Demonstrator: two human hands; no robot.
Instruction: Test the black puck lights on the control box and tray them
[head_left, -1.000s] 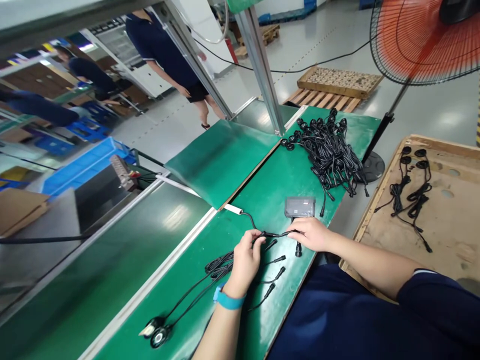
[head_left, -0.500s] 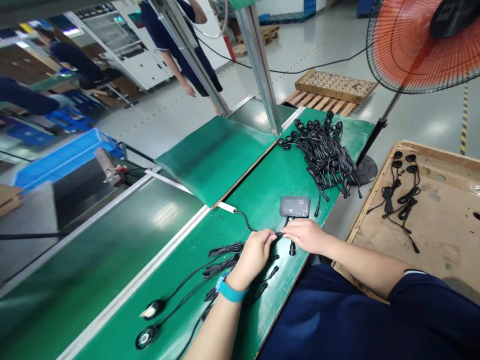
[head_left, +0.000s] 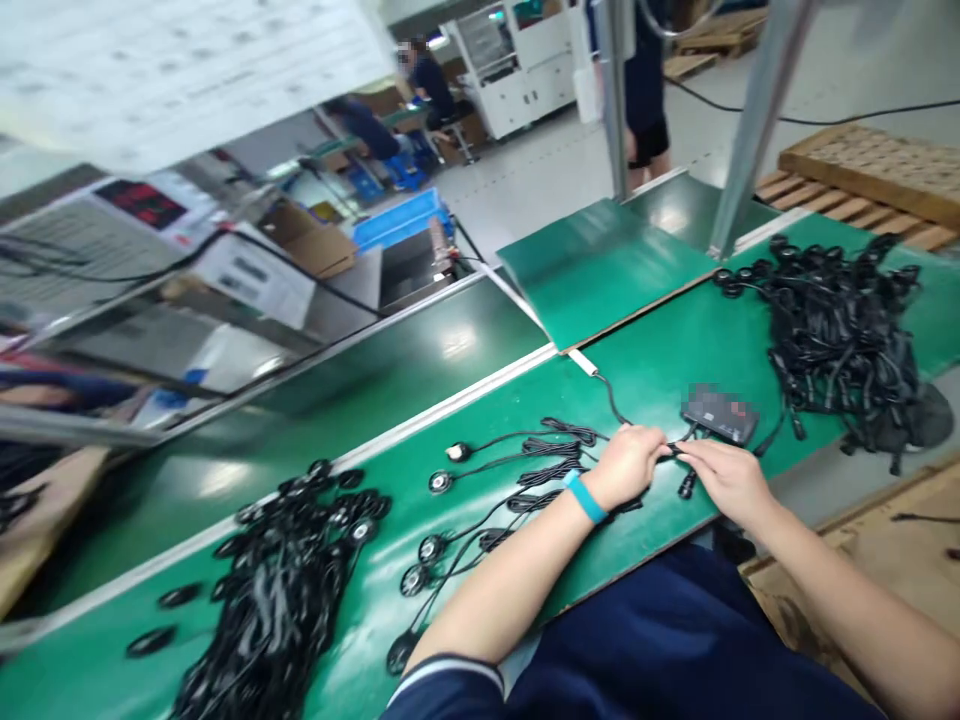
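Note:
My left hand, with a teal band on its wrist, pinches a black cable connector above the green bench. My right hand grips the connector from the other side, the fingertips of both hands nearly meeting. Most of the connector is hidden by the fingers. Just behind the hands lies a black box with short leads, and a connector plug dangles below my right fingers. A white stick-like piece at the bench's back edge has a black cable running towards my left hand.
Several coiled cables with round black ends lie left of my hands. Large cable piles sit at the left and right. Metal posts rise behind the raised green panel. People work in the background.
The view has swung left, bringing the left cable pile and a blurred paper sheet into sight; the fan has left it. Both hands stay together at the connector.

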